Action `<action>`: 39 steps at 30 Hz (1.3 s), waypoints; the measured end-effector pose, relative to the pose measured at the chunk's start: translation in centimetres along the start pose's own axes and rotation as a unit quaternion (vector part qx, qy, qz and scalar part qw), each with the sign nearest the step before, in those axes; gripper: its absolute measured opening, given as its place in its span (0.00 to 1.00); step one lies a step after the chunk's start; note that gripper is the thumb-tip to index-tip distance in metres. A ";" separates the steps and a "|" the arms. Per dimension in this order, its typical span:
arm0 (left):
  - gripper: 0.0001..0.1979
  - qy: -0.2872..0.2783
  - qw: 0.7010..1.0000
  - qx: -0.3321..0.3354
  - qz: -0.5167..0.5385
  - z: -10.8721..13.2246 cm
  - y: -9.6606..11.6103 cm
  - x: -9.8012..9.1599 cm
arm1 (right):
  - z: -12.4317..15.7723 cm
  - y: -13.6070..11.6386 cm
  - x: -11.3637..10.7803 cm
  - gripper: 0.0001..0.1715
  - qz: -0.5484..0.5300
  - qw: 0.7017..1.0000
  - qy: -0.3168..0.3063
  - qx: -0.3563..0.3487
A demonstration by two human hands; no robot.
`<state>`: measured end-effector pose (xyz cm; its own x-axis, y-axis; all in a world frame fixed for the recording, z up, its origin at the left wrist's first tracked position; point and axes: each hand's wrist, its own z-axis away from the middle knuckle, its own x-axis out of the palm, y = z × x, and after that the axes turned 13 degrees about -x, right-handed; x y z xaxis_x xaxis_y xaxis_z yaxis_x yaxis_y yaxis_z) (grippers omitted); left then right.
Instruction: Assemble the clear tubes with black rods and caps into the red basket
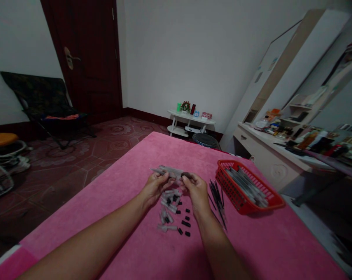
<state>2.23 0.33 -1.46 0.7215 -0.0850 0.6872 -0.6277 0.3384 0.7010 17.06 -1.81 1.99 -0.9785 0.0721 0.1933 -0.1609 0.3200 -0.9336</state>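
Observation:
Above the pink cloth [129, 229], my left hand [155, 186] is closed on a slim, pointed pen-like piece. My right hand [195, 186] pinches a dark piece at the right end of a clear tube [172, 170], which spans between the two hands. Below them lie several clear caps [170, 206] and small black pieces [186, 223]. Several thin black sticks [218, 200] lie to the right of my right hand. Farther right, a red basket [242, 204] holds many slim clear-and-dark items [247, 184]. Fine detail between the fingers is blurred.
A dresser [269, 155] crowded with bottles stands at the right. Beyond the table are a small white shelf [178, 116] and a round dark lid [205, 140]. A folding chair [47, 97] and an orange-topped stool [2, 140] are at the left.

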 end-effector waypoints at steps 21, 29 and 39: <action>0.13 0.008 1.000 -0.002 -0.025 0.4 -0.2 0.8 | 0.8 1.2 -0.3 0.09 0.193 0.976 -0.034 -0.099; 0.15 -0.003 0.999 0.026 -0.039 0.4 -0.7 0.6 | 1.1 1.2 -0.3 0.10 0.227 0.967 -0.033 -0.115; 0.15 -0.020 0.997 0.041 -0.059 0.4 -1.0 0.5 | 1.4 0.9 -0.6 0.21 0.329 0.935 -0.060 -0.118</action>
<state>3.11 -0.45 -1.76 0.7801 -0.1576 0.6054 -0.5629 0.2456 0.7892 17.33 -2.92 0.65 -0.8654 0.2244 -0.4481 0.5000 0.4447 -0.7431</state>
